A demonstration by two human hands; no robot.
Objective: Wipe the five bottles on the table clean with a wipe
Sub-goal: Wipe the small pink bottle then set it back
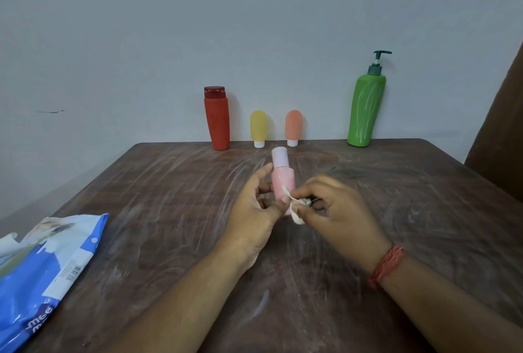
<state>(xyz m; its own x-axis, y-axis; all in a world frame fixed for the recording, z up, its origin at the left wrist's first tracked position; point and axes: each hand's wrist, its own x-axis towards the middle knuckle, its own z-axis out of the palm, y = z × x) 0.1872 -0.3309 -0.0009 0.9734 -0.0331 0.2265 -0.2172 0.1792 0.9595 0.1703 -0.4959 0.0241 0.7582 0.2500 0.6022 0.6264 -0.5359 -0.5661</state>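
Pink bottle [283,180] gripped upright in left hand [254,211]; crumpled wipe [297,211] pinched by right hand [336,214]. Likely light, smooth, slippery plastic; best held mid-body.

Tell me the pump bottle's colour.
Green pump bottle, darker green pump; head view.

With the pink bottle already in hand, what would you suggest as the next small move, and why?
Probably rub the wipe up the side of the pink bottle. The left hand grips that bottle above the table, and the right hand pinches the bunched wipe against its lower part, so the upper body and cap look unwiped.
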